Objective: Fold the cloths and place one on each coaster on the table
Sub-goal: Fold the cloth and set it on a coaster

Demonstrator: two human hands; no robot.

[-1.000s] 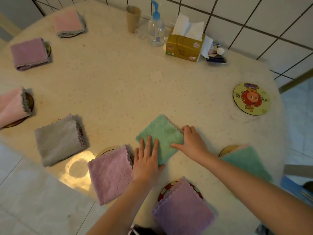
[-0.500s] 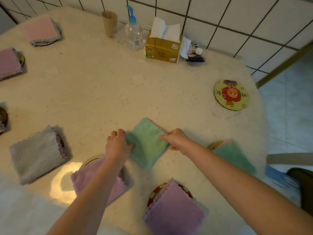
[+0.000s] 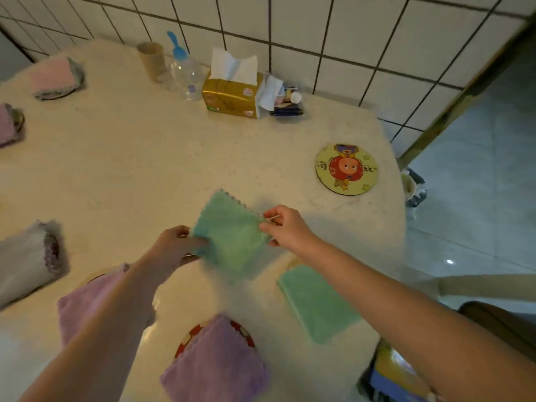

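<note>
— What's each hand on?
— The left hand [image 3: 174,245] pinches the folded green cloth [image 3: 232,239] at its nine o'clock edge, the right hand [image 3: 285,227] its three o'clock corner.
— And the bare coaster [image 3: 346,168]?
— At two o'clock from the cloth, well apart.

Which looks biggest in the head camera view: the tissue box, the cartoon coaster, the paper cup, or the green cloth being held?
1. Held green cloth, though nearness to the camera helps it.
2. Tissue box and cartoon coaster: too alike to rank.
3. Paper cup, smallest.
</note>
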